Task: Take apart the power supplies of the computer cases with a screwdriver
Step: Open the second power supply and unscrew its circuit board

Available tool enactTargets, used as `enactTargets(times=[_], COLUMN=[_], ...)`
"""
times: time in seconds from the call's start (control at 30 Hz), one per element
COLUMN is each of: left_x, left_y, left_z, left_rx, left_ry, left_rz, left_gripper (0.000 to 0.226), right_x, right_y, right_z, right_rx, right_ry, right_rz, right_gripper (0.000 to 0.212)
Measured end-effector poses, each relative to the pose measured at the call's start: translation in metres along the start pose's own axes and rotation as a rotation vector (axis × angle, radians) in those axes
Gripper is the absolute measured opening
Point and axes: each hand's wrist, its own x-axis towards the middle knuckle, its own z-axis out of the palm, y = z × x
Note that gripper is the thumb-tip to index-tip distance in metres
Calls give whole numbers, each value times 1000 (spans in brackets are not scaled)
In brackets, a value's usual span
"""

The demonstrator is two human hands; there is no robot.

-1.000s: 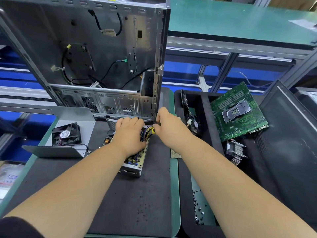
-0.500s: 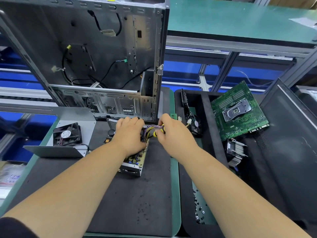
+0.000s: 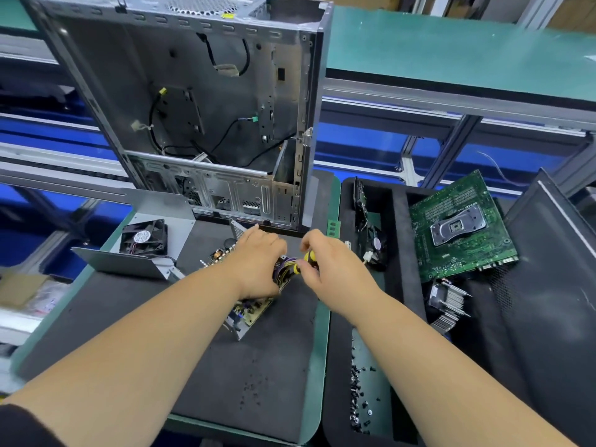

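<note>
Meanwhile our left hand presses down on the opened power supply, which lies on the black foam mat just in front of the empty computer case. Our right hand grips the yellow-and-black screwdriver over its wire bundle.

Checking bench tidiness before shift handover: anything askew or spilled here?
Yes. The motherboard sits tilted, propped against the black tray wall, not flat. Loose screws are scattered along the tray's narrow slot, with dark specks on the foam mat. The heatsink lies askew below the board.
</note>
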Motion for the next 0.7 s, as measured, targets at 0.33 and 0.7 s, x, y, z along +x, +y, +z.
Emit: enactTargets(times=[0.33, 0.7], left_x=[-17, -32], left_y=[35, 50], left_z=[8, 21], left_rx=[-115, -73], left_ry=[126, 161], left_rz=[-271, -399], left_gripper=[87, 116], right_x=[-2, -13], right_y=[12, 28], right_z=[-8, -11], right_rx=[10, -23], right_ry=[-56, -80], right_rz=[-56, -127], right_gripper=[23, 18])
